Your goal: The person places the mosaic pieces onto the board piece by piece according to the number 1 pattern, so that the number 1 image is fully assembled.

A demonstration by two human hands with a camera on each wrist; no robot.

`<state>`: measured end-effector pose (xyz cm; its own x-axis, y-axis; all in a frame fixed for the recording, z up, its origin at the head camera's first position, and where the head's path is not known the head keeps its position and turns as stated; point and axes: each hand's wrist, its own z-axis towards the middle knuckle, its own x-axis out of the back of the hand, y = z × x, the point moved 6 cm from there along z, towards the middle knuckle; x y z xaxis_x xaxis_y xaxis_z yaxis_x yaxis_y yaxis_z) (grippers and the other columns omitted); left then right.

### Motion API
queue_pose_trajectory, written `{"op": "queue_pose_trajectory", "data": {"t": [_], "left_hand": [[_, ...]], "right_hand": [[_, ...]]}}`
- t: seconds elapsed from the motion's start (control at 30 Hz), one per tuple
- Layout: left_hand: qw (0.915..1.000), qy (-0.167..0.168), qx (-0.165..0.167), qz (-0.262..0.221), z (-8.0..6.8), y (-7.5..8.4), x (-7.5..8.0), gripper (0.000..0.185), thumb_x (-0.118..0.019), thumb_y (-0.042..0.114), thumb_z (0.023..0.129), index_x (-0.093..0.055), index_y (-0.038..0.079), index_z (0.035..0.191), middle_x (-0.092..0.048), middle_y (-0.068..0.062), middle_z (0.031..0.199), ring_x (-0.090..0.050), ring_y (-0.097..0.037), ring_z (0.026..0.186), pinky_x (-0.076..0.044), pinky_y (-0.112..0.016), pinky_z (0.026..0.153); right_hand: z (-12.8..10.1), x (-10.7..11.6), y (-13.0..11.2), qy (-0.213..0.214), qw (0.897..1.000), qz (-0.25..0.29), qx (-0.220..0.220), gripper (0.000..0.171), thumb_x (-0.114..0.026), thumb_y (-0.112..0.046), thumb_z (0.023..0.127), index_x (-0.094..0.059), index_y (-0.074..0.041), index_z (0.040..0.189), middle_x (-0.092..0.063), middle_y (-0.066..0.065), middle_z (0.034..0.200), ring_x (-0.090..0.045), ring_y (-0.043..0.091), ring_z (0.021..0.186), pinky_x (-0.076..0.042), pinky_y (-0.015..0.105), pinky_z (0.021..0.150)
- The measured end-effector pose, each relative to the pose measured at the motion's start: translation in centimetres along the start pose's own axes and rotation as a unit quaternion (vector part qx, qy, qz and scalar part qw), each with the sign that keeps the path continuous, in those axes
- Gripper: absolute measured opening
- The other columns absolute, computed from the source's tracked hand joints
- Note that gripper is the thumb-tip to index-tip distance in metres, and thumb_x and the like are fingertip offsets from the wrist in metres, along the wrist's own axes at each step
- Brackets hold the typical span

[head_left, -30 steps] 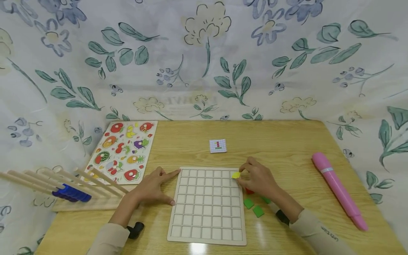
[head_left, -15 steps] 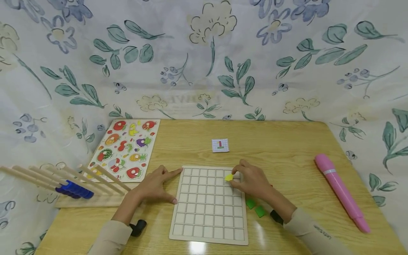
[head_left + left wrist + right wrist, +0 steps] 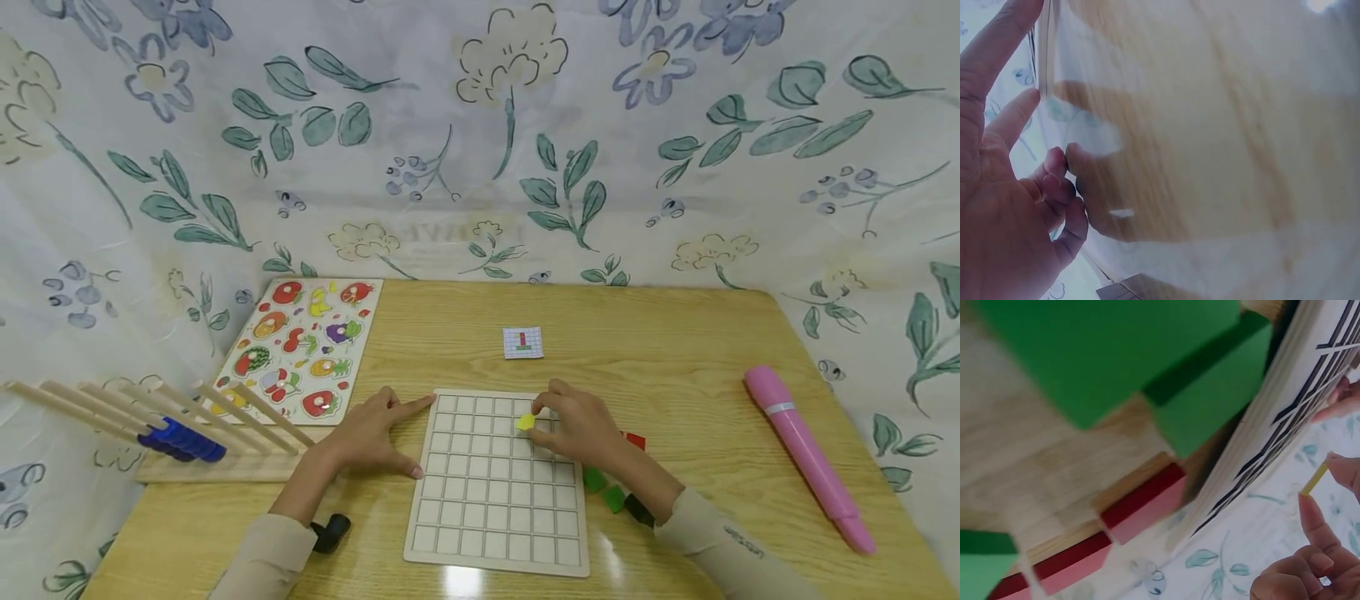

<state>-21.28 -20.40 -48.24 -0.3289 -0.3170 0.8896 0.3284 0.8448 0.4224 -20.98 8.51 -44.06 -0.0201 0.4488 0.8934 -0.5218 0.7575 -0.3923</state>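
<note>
A pale square grid board (image 3: pixel 475 467) lies on the table in the head view. My right hand (image 3: pixel 581 425) pinches a small yellow tile (image 3: pixel 525 422) between thumb and index finger over the board's upper right squares. The right wrist view shows the yellow tile (image 3: pixel 1315 480) edge-on between the fingertips. My left hand (image 3: pixel 367 435) touches the board's left edge with index finger and thumb spread; its other fingers bend loosely in the left wrist view. Green tiles (image 3: pixel 614 498) and red tiles (image 3: pixel 635 441) lie right of the board, partly hidden by the right forearm.
A small printed card (image 3: pixel 522 342) with a coloured grid pattern lies behind the board. At the left are a fruit peg puzzle (image 3: pixel 300 342) and a wooden peg rack (image 3: pixel 247 458) with blue rings. A pink pen-shaped object (image 3: pixel 810 458) lies at the right.
My right hand has carried the yellow tile leftward from the board's right edge to over its upper right squares. The left hand keeps its place on the board's edge.
</note>
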Motion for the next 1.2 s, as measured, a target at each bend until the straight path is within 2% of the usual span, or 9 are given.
{"op": "queue_pose_trajectory", "data": {"t": [0.4,0.6,0.73,0.97,1.2], "left_hand": [[0.9999,-0.008,0.007,0.002,0.1,0.0,-0.1,0.109,-0.083,0.069,0.058,-0.039,0.038,0.152,-0.036,-0.002,0.094,-0.033,-0.018,0.075,-0.028,-0.031,0.064],[1.0000,-0.005,0.003,0.001,0.1,0.1,-0.1,0.109,-0.084,0.069,0.058,-0.039,0.038,0.152,-0.037,-0.002,0.094,-0.033,-0.018,0.074,-0.029,-0.031,0.064],[1.0000,-0.007,0.005,0.004,0.2,0.0,-0.3,0.109,-0.083,0.070,0.057,-0.039,0.039,0.152,-0.037,-0.001,0.095,-0.034,-0.017,0.075,-0.029,-0.031,0.064],[1.0000,-0.007,0.007,-0.002,0.1,-0.1,-0.2,0.108,-0.084,0.069,0.057,-0.039,0.039,0.151,-0.038,-0.002,0.096,-0.035,-0.018,0.075,-0.030,-0.031,0.065],[0.9999,-0.003,0.011,-0.004,0.0,-0.1,-0.1,0.108,-0.084,0.070,0.057,-0.040,0.040,0.151,-0.038,-0.002,0.096,-0.035,-0.019,0.074,-0.030,-0.031,0.064]], "right_hand": [[1.5,-0.9,-1.9,-0.024,0.999,-0.017,0.016,0.027,-0.083,-0.036,0.077,-0.073,-0.014,0.089,-0.046,-0.005,0.077,-0.034,0.005,0.058,-0.029,0.019,0.051],[2.1,-1.4,-2.6,-0.033,0.999,-0.014,0.019,0.025,-0.082,-0.032,0.078,-0.074,-0.012,0.089,-0.053,-0.002,0.080,-0.035,0.006,0.058,-0.029,0.019,0.051],[2.4,-1.8,-3.0,-0.036,0.999,-0.008,0.031,0.025,-0.082,-0.030,0.078,-0.074,-0.010,0.090,-0.054,-0.001,0.080,-0.035,0.006,0.057,-0.030,0.020,0.050],[2.9,-3.1,-3.8,-0.055,0.996,-0.033,0.055,0.024,-0.080,-0.031,0.080,-0.076,-0.010,0.091,-0.053,-0.002,0.079,-0.034,0.005,0.056,-0.031,0.021,0.049],[3.4,-3.7,-4.1,-0.065,0.996,-0.043,0.046,0.024,-0.080,-0.030,0.083,-0.076,-0.009,0.095,-0.055,-0.001,0.081,-0.040,0.006,0.058,-0.035,0.022,0.050]]}}
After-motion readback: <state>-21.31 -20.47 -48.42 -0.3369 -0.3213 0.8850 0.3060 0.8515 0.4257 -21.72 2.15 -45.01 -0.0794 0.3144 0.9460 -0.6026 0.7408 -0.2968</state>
